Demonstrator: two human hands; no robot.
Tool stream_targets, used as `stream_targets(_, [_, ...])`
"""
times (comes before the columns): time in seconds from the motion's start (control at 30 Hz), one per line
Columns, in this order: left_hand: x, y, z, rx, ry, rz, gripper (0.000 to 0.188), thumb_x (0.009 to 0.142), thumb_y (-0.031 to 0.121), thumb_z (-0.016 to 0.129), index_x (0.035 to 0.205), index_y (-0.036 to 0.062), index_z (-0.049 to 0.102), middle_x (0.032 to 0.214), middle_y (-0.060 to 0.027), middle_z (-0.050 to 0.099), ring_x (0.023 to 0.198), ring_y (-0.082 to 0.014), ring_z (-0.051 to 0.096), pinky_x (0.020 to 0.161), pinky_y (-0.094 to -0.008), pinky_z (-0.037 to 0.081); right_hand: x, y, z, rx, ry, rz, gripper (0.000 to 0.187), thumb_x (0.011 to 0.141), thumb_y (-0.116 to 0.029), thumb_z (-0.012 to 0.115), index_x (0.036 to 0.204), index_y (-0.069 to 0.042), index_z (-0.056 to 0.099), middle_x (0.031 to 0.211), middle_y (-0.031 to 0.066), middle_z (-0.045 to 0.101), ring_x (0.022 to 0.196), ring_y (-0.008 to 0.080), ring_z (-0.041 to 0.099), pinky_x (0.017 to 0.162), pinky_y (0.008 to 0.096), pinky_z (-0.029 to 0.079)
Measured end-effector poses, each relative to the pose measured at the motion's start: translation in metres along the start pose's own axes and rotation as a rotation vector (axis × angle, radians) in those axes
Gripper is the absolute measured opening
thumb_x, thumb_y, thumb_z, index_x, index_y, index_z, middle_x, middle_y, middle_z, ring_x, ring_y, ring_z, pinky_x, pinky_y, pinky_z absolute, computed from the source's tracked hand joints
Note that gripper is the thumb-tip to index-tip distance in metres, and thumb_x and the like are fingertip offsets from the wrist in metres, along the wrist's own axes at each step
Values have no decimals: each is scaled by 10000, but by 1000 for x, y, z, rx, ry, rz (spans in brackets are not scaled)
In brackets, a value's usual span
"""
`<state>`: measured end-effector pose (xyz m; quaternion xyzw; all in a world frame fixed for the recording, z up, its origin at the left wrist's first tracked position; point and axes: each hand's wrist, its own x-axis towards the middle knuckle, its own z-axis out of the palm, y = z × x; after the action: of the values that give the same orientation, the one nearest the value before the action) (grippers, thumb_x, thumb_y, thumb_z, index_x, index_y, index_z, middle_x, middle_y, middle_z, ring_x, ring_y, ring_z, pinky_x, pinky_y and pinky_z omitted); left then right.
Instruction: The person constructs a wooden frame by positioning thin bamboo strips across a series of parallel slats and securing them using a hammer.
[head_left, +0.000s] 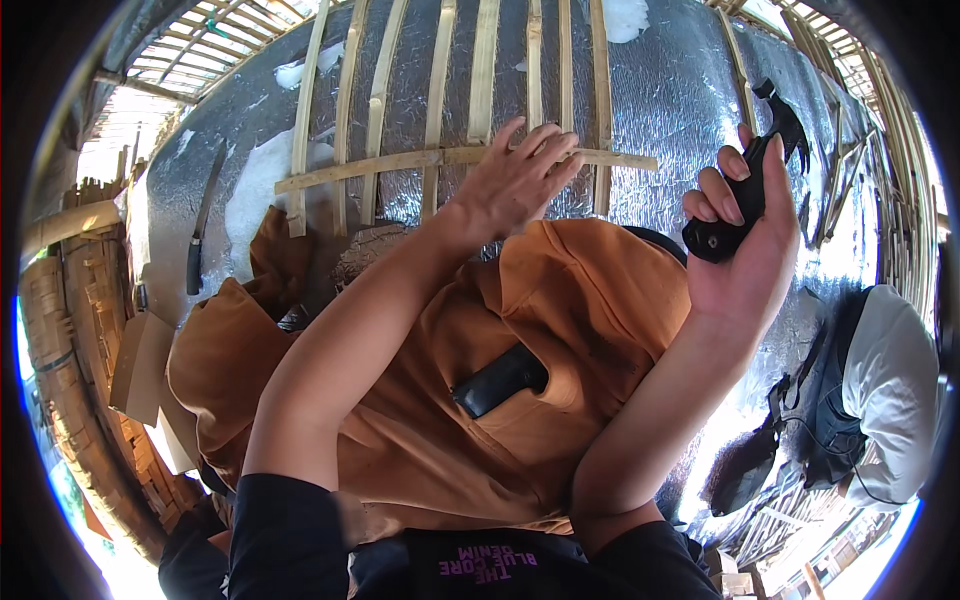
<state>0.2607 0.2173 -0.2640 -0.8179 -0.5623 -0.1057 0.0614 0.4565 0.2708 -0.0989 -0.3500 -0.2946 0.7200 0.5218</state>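
Note:
My right hand point(745, 225) is raised at the right, its fingers wrapped round the handle of a black claw hammer point(788, 125). The hammer's head points up and away, and the butt of the handle faces me. Farther left, my left hand point(515, 180) reaches over a thin crosswise bamboo strip point(390, 163), its fingers spread and slightly bent. The thumb is mostly hidden, and I cannot tell whether a small piece lies under the fingers. The strip rests across several long pale bamboo slats point(435, 110), which run away from me side by side.
A silvery foil sheet point(670, 100) spreads under the slats. At the left lies a long knife point(205, 210) with a dark handle. Brown-clothed legs point(420, 440) are folded below my arms, a black flat object point(498, 382) in the pocket. White and dark fabric point(890, 390) sits at the right.

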Motion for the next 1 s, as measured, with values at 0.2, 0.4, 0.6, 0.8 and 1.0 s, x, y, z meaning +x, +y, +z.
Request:
stream_targets(0.2, [1, 0, 13, -112, 51, -181, 732, 768, 426, 800, 1322, 67, 484, 1304, -73, 483, 1263, -262, 456, 1057, -485, 393, 2, 1, -2, 36, -37, 20, 260, 1003, -290, 599, 1085, -48, 551, 808, 14, 547, 597, 77, 430, 573, 266, 379])
stream_targets(0.4, [-2, 1, 19, -66, 136, -227, 648, 755, 465, 782, 1231, 76, 576, 1235, -53, 531, 1216, -258, 503, 976, -445, 451, 2, -1, -5, 53, -62, 21, 244, 1004, -283, 598, 1069, -53, 547, 813, 12, 542, 606, 78, 429, 590, 271, 384])
stream_targets(0.6, [-2, 0, 18, -58, 173, -193, 600, 773, 459, 770, 1206, 86, 589, 1188, -32, 550, 1173, -234, 531, 939, -442, 467, 2, -2, -4, 55, -71, 17, 225, 1009, -274, 587, 1056, -59, 543, 814, 11, 535, 614, 79, 422, 599, 273, 380])
stream_targets(0.8, [0, 3, 6, -74, 135, -204, 567, 832, 452, 728, 1228, 81, 565, 1156, -43, 567, 1133, -247, 556, 936, -445, 461, 1, 0, -4, 65, -72, 14, 268, 1026, -271, 554, 1085, -10, 553, 822, 12, 521, 618, 69, 407, 608, 264, 363])
stream_targets(1.0, [3, -1, -4, -54, 79, -185, 530, 891, 463, 660, 1240, 77, 558, 1171, -57, 569, 1120, -245, 563, 971, -461, 425, 10, -5, -16, 109, -190, 70, 297, 1041, -245, 521, 1093, 46, 544, 838, 29, 509, 637, 66, 411, 627, 252, 348])
